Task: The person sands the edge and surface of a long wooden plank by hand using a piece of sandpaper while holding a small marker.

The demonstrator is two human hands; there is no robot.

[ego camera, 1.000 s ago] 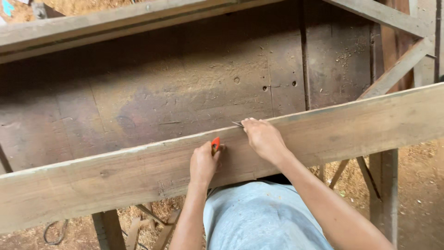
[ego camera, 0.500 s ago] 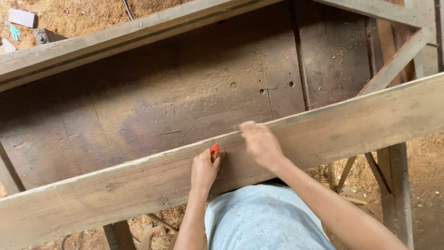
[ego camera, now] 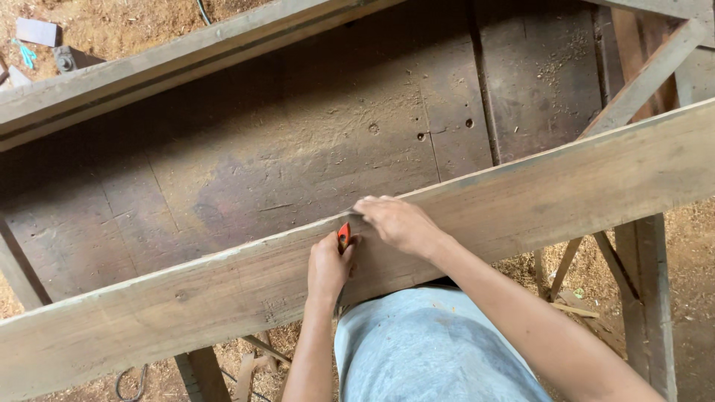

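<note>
While the long wooden plank lies slanted across the near edge of the workbench, both hands work at one spot on it, roughly mid-length, just above the person's torso. Left hand is closed around a red pencil, tip pointing up toward the plank's far edge, likely so a mark lands at that edge. Right hand presses flat on the plank face, fingertips hooked at the far edge right beside the pencil tip; looks like it steadies the board or guides the line. A thin metal piece may sit under those fingertips, too small to tell. Hands are close together, almost touching, one clamped on the pencil, the other spread on the wood with nothing gripped.

Plank overhangs the bench on both sides, right end rising toward the frame edge. Bench top is dark, worn, dusted with sawdust, with a few holes. A second timber beam runs along the far side. Angled braces show at right.

No containers in view. Sawdust floor holds a small grey block and a teal scrap at top left.
</note>
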